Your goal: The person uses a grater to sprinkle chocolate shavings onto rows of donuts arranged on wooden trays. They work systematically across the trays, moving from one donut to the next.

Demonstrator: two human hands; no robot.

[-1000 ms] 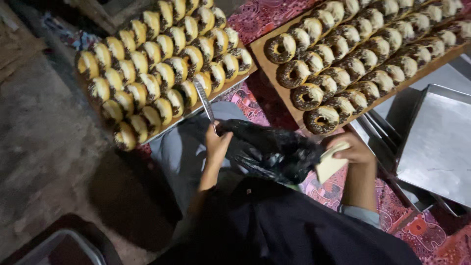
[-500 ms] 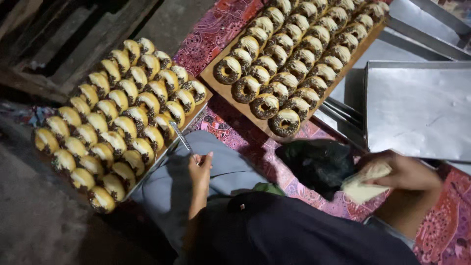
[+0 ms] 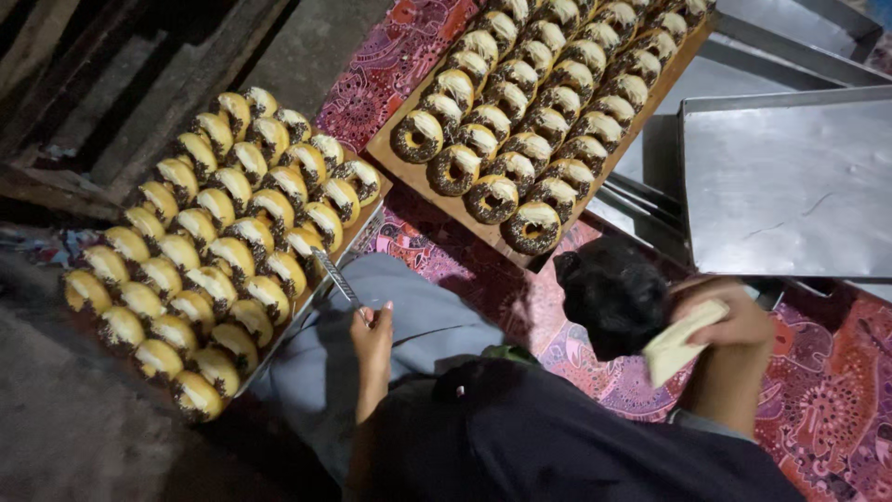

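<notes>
My left hand (image 3: 373, 342) is closed around the handle of a thin metal spatula (image 3: 336, 277). Its blade reaches the near edge of a tray (image 3: 358, 244) packed with several yellow-topped ring pastries (image 3: 216, 279). My right hand (image 3: 734, 321) grips a pale yellow block (image 3: 676, 346), and a crumpled black plastic bag (image 3: 613, 293) lies against it on the left. Between the hands are my grey-trousered knee (image 3: 418, 325) and dark top.
A wooden board (image 3: 409, 172) carrying several chocolate-sprinkled, white-topped doughnuts (image 3: 520, 139) lies ahead. Bare metal baking trays (image 3: 790, 177) are stacked at the right. A red and purple patterned cloth (image 3: 827, 409) covers the floor. Dark wooden slats (image 3: 111, 84) stand at the far left.
My right hand has carried the pale block and the black bag off my lap to the right. The left hand has stayed at the tray edge with the spatula. The view has shifted.
</notes>
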